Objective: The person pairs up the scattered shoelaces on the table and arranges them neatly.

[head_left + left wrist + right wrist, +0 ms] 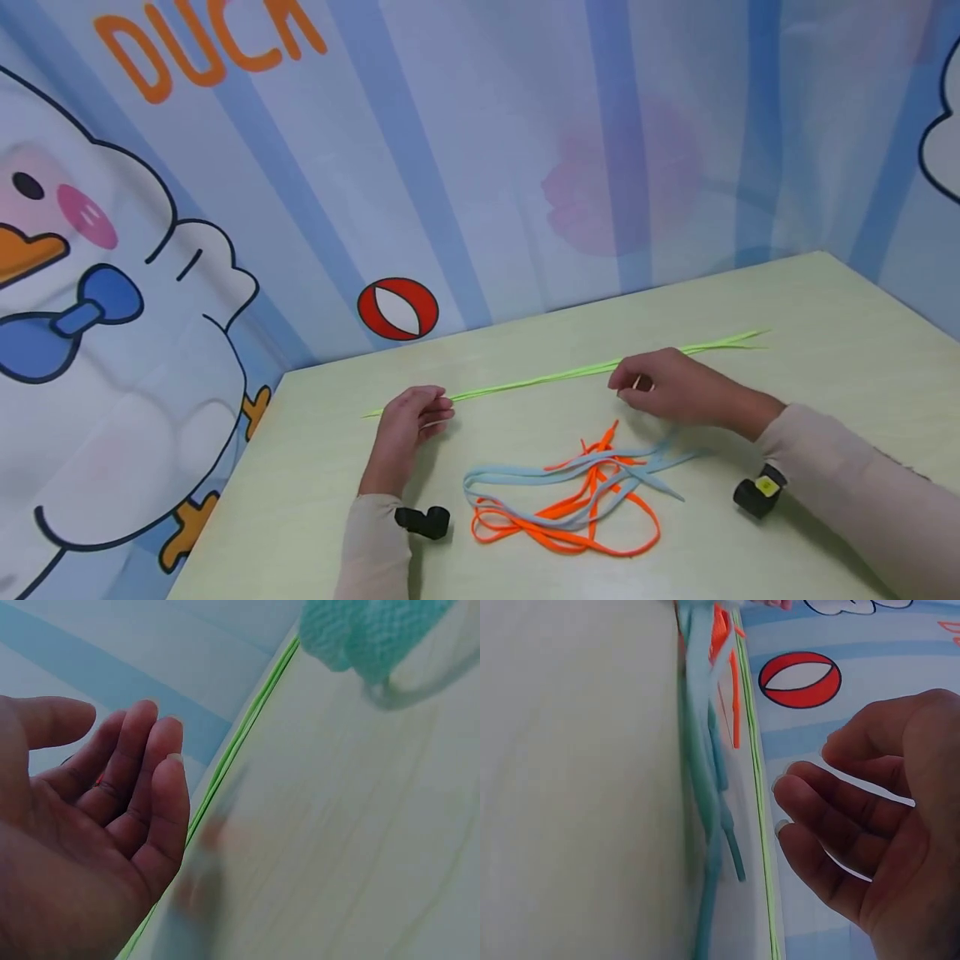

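Bright green shoelaces lie stretched in a nearly straight line across the back of the table, their right ends fanning apart. My left hand is at the left part of this line, fingers loosely bent; in the left wrist view the palm is bare beside the green strands. Over toward the right, my right hand overlaps the line in the head view, with thumb and fingers relaxed and apart. Nothing shows between its fingers in the right wrist view. Nearer me, light blue shoelaces lie looped over orange shoelaces.
The pale wooden table meets a printed backdrop with blue stripes and a cartoon duck. Black wrist cameras sit on the left sleeve and the right sleeve.
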`<state>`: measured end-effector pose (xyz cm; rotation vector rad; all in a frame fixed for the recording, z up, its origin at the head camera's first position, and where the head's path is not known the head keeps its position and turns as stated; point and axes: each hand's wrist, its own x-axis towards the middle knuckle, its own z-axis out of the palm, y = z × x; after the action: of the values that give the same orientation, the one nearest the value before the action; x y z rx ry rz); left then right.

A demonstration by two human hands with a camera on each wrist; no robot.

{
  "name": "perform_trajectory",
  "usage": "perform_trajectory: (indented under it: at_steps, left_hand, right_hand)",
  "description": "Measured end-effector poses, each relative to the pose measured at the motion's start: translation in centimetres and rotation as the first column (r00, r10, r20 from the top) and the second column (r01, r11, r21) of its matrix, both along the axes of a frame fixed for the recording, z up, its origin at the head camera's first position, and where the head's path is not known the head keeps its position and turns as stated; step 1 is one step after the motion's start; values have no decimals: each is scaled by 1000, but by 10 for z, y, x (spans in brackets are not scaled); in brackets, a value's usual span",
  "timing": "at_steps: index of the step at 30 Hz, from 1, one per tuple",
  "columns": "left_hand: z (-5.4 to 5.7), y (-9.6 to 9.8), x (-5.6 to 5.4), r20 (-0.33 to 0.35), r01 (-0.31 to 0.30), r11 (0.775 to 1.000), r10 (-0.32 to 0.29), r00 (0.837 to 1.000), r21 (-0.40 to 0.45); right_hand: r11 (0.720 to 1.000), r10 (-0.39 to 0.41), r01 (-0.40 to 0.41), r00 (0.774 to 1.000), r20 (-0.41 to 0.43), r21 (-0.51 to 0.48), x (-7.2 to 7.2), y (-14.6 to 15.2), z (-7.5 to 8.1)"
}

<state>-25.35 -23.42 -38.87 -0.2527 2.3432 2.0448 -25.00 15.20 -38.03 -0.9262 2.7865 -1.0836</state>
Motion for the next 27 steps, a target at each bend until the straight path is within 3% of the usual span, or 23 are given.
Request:
perform_trajectory:
  at_steps: [8,13,21,27]
  left_hand:
    - [-2,9,4,41,84,992,-80,996,-93]
    - [-1,12,4,30,116,986,-113,993,-119]
    - [2,15,4,30,163,978,-161,987,-132]
    - [2,15,4,34,185,972,-182,983,-143]
  right_hand:
    - [986,161,-162,986,38,44,10,-14,-7]
    - [966,238,-243,969,62,83,13,-18,-9]
    - [959,212,-233,967,139,164,20,-26,-1]
    - [949,207,-231,970,130,215,25,-30,2]
